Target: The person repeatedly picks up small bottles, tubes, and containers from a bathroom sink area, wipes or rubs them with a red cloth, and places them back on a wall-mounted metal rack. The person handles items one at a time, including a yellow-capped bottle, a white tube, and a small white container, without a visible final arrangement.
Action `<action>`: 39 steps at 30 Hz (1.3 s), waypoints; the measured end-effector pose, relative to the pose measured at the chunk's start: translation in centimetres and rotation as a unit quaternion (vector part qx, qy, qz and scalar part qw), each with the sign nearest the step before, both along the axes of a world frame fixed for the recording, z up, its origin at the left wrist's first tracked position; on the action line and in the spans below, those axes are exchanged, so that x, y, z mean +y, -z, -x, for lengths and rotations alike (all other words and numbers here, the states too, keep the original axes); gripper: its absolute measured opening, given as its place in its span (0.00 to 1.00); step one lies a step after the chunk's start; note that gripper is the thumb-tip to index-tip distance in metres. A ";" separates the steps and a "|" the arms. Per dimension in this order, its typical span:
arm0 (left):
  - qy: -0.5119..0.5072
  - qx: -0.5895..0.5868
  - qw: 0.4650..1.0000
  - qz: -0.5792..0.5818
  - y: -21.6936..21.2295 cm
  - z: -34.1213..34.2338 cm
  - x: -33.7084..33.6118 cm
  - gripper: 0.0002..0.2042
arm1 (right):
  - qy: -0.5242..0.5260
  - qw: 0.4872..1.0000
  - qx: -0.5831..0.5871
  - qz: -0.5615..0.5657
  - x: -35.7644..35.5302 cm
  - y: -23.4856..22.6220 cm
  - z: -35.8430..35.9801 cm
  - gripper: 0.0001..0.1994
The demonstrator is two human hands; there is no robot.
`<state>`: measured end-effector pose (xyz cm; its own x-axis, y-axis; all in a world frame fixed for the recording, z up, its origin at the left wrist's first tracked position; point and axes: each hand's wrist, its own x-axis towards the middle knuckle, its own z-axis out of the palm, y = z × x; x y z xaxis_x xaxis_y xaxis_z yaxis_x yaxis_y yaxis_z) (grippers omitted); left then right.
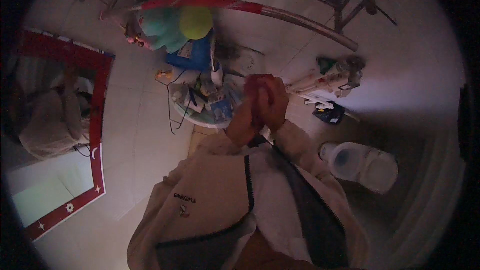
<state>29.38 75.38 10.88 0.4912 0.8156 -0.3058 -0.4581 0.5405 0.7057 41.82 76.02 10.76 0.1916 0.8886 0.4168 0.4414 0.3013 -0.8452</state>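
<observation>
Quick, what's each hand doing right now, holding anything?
Left hand: pressed against the right, nothing visibly held.
Right hand: clasped against the left, nothing visibly held.

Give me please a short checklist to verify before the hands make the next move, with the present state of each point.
1. Both hands in view: ok. The left hand and right hand are pressed together in front of the chest.
2. Hands free of any object: cannot tell; they are clasped and the picture is dim.
3. Small round table within sight: ok, just left of the hands, crowded with small packages.
4. Loose black cable hanging off the table: not ok, it could snag.
5. White toilet to the right: ok, apart from the hands.
</observation>
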 end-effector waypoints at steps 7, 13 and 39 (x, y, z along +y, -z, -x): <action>0.118 0.280 0.880 -0.365 -5.8 0.3 1.0 0.24 | -0.183 0.876 0.427 0.128 2.4 -1.7 -3.0 0.13; 0.054 0.016 0.979 0.198 -3.6 0.6 0.6 0.26 | -0.066 0.989 0.112 0.063 -0.3 -2.7 0.0 0.16; -0.005 0.210 0.921 -0.327 -6.1 3.0 2.3 0.42 | -0.089 0.973 -0.200 -0.077 -1.8 -5.5 1.3 0.15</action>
<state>26.37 77.70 16.97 0.4331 0.8967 0.0916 -0.0736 -0.0661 0.9951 40.55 74.18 16.23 -0.1646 0.8135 0.5578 0.6539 0.5134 -0.5557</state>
